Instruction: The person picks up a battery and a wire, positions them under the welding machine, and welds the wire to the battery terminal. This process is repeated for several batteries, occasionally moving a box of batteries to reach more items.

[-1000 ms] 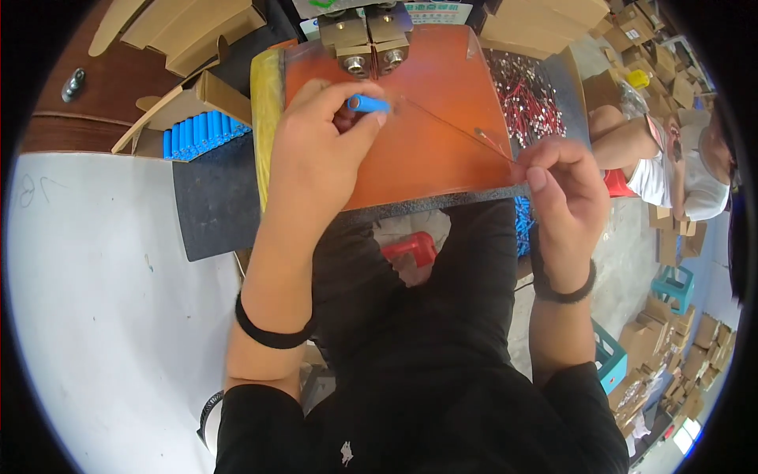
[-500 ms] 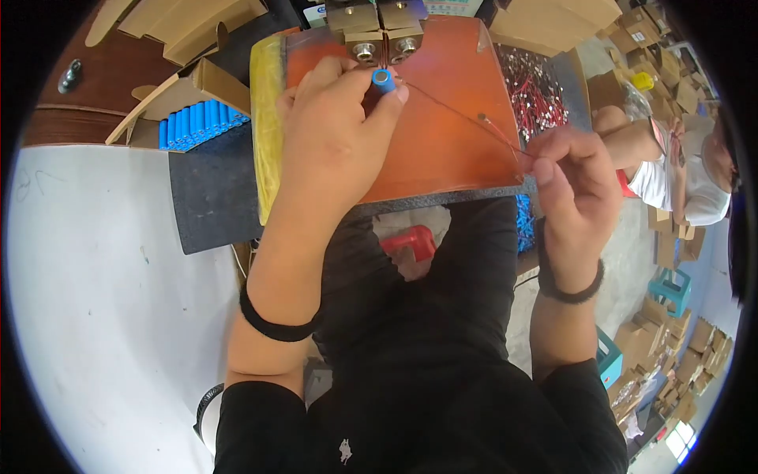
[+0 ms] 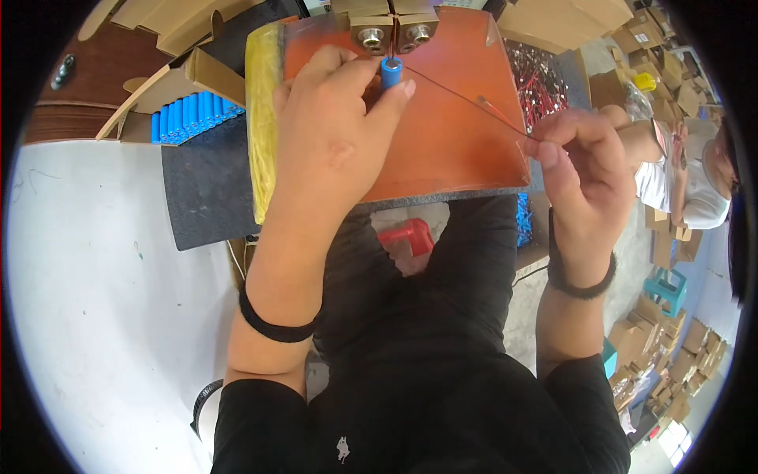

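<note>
Between the thumb and fingers of my left hand [image 3: 335,126] is a blue cylindrical battery cell [image 3: 391,74], its metal end facing up. That end sits just under the tips of a metal spot-welding head [image 3: 394,33], whose two blocks carry large bolts; whether the tips touch the cell I cannot tell. A thin dark red wire [image 3: 454,96] runs from near the top of the cell to my right hand [image 3: 580,162], where the thumb and index finger pinch its other end. Beneath both hands lies an orange mat [image 3: 442,158].
A cardboard box [image 3: 207,73] of upright blue cells [image 3: 193,114] stands at left. Yellow wrap [image 3: 262,134] edges the mat. At right lies a heap of red wires with white connectors [image 3: 538,87]. Another person [image 3: 695,170] sits further right, near stacked cartons [image 3: 632,340].
The battery cell has moved slightly up in the picture to beneath the welding tips. My right hand has shifted a little right, and the wire looks tauter.
</note>
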The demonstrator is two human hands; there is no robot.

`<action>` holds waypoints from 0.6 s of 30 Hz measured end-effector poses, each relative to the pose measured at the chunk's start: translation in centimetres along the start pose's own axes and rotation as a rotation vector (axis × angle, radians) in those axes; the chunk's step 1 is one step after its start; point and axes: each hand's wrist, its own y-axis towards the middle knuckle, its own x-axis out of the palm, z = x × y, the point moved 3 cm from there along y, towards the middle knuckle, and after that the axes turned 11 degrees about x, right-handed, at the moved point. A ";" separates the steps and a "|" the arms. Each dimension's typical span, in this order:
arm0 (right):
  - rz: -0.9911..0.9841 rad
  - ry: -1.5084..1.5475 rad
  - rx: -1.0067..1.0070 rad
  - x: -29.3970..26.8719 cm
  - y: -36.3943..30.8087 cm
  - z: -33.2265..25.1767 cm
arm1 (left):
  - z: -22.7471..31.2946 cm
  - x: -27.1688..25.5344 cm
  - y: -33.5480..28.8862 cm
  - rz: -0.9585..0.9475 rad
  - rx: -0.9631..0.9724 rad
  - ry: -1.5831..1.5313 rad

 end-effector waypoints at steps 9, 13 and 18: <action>-0.037 -0.102 -0.023 0.4 0.6 0.3 | -0.7 0.2 -0.1 0.016 0.037 0.033; -0.073 -0.107 0.014 0.2 0.5 0.4 | -0.5 0.1 0.0 -0.004 0.030 0.026; -0.116 -0.133 0.005 0.2 0.5 0.6 | 0.0 -0.1 0.1 -0.015 -0.072 -0.050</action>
